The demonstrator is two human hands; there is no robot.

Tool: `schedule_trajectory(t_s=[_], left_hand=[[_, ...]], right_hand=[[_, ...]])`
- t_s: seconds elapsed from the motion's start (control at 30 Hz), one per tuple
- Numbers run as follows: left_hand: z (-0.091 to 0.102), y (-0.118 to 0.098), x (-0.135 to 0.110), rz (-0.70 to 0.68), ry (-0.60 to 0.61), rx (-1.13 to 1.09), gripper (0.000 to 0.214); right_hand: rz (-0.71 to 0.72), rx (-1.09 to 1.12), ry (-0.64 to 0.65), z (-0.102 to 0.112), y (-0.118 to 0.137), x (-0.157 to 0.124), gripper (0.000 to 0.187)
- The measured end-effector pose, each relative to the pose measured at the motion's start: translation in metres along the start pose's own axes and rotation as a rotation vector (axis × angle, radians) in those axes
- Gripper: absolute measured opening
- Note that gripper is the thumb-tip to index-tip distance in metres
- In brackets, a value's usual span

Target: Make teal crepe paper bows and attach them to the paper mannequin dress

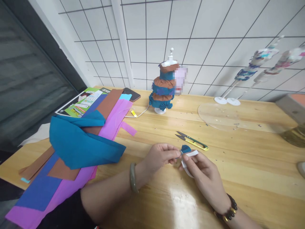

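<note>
Just above the tabletop, a small pleated teal paper piece point(186, 149), fanned at its top, is between my two hands. My left hand point(164, 154) pinches it at its gathered lower end with thumb and forefinger. My right hand point(204, 170) is closed on a narrow white strip point(192, 153); one end sticks out over the thumb and another part curls below the fingers. What the strip is made of, I cannot tell. Yellow-and-green thread snips point(192, 140) lie on the table beyond my hands, blades pointing left.
Teal paper point(81, 143) lies over brown, blue and pink sheets point(116, 117) at left. A phone point(132, 94) rests behind them. A small dress form point(164, 86) in brown and teal ruffles stands by the wall. Two decorated stands point(245, 74) and a clear disc point(218, 117) are at right.
</note>
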State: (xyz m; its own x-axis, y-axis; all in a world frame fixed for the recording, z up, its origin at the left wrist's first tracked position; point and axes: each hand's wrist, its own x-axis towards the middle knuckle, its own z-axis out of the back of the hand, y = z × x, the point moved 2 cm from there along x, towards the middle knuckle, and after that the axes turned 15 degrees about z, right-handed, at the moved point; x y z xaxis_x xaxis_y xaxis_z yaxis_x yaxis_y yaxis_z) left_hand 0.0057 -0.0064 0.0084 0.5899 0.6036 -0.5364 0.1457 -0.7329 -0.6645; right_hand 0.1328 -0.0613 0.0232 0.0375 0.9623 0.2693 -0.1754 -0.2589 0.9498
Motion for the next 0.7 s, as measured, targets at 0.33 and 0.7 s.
schedule_trajectory(t_s=[0.33, 0.7], left_hand=[[-0.0011, 0.0003, 0.0, 0.1, 0.283, -0.045, 0.02], [0.0004, 0.0051, 0.0005, 0.172, 0.41, -0.051, 0.017]], right_hand=[[-0.089, 0.137, 0.096, 0.003, 0.0009, 0.0055, 0.025], [0.033, 0.083, 0.015, 0.0054, 0.0027, 0.004, 0.024]])
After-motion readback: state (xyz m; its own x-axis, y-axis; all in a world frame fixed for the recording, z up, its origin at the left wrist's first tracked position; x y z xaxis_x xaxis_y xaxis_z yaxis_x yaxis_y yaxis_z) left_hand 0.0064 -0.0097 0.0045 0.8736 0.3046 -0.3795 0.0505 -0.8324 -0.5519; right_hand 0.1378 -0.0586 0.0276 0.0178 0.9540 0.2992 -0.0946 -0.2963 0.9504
